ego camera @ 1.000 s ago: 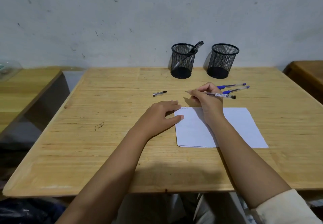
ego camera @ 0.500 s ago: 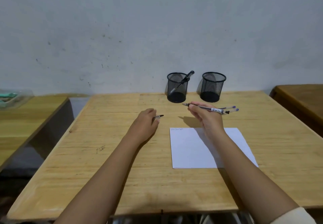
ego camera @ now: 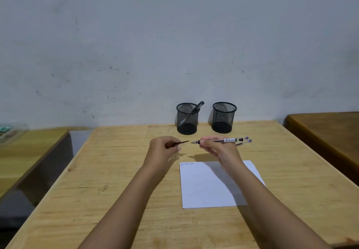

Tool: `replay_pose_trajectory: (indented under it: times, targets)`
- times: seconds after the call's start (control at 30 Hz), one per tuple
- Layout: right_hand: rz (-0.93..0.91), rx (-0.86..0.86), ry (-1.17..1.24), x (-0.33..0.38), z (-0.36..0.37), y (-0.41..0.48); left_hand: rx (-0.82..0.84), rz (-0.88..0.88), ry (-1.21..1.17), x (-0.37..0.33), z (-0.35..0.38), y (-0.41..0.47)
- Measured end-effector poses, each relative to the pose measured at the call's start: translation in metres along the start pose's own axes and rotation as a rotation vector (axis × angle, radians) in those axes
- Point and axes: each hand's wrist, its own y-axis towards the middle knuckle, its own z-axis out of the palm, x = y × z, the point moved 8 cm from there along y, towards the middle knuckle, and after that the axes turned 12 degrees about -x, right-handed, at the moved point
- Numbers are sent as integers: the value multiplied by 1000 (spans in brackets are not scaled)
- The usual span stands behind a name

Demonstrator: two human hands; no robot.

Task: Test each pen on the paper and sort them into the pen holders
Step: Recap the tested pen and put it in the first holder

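Cap (ego camera: pixel 182 143) off tabletop (ego camera: pixel 116 171) now, pinched in L grip (ego camera: pixel 163 151); R grip (ego camera: pixel 221 150) holds tested pen (ego camera: pixel 229 140), lifted off paper (ego camera: pixel 204 186), tip facing cap. Test done; recap next, prob.

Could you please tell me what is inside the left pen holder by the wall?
One black pen leans inside the left pen holder, its cap end sticking out over the rim. The dark bottom behind the mesh hides whether anything small lies there.
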Motion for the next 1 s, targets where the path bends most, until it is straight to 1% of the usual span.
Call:
replay_pose_trajectory:
  times: [0.17,0.33,0.47,0.63,0.77,1.0]
  targets:
    - [-1,3,26,5,-1,-1,31,54,20,-9,3,6]
    - [8,37,4,4,1,-4,91,59,-82,-19,10,-1]
    - [41,66,112,6,3,-8,177,-19,-241,-21,16,-7]
    - [109,112,171,5,5,-12,196,-166,-440,-17,23,-12]
    - [144,108,212,2,6,-13,199,-149,-443,-20,26,-12]
    - [98,78,235,5,6,-13,167,-172,-464,-23,30,-11]
